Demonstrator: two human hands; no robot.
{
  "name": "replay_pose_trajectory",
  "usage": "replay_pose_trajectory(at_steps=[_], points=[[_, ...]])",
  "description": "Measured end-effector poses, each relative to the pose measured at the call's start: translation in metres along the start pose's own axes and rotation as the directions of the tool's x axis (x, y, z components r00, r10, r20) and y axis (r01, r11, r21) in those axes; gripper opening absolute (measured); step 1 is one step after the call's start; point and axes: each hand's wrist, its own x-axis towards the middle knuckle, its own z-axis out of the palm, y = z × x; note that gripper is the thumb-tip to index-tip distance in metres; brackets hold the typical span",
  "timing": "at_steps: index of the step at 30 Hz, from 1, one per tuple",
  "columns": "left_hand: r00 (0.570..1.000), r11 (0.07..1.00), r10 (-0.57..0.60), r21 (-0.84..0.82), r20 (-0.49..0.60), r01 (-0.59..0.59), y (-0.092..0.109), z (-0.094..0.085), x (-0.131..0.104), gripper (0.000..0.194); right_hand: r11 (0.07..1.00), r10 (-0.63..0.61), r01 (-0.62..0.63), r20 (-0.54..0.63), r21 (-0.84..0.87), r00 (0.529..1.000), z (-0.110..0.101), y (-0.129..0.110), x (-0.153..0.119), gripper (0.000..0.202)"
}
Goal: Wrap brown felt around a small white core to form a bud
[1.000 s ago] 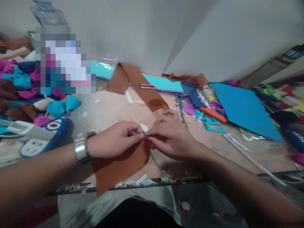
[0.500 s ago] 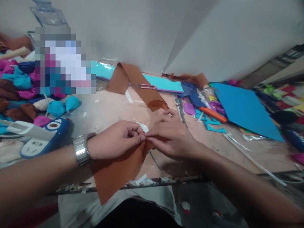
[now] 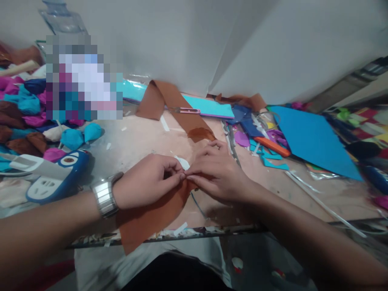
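Note:
A brown paper-like sheet (image 3: 151,220) hangs over the table's front edge, its upper end gathered between my fingertips. My left hand (image 3: 148,178) pinches that end between thumb and fingers, with a metal watch (image 3: 105,195) on the wrist. Fingertip to fingertip with it, my right hand (image 3: 221,171) pinches the same brown end. A small white piece (image 3: 182,162) shows just behind the fingertips; whether it is attached cannot be seen. Farther back lies a folded brown strip (image 3: 178,109) with a pink cutter (image 3: 188,110) on it.
Bundled coloured pieces (image 3: 72,138) and a blue-and-white power strip (image 3: 57,178) are at the left. To the right lie an orange-handled cutter (image 3: 273,146), a blue sheet (image 3: 315,141), scraps and a thin white strip (image 3: 327,204). A pale wall (image 3: 169,48) closes off the back.
The hanging brown sheet has drawn up slightly, its lower corner now higher. My left wrist has dropped a little. Both hands keep pinching at the same spot.

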Motion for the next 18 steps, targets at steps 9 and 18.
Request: replay_pose_trajectory(at_steps=[9, 18], points=[[0.991, 0.931, 0.095, 0.362, -0.095, -0.054, 0.0057, 0.0051, -0.0071, 0.027, 0.998, 0.068, -0.068, 0.024, 0.01, 0.997, -0.001, -0.004, 0.0018, 0.006], [0.975, 0.809, 0.218, 0.568, -0.045, -0.155, 0.0028, 0.0096, -0.008, 0.032, 0.99, 0.131, -0.136, 0.101, 0.04, 0.986, -0.0028, -0.0063, 0.0021, 0.007]])
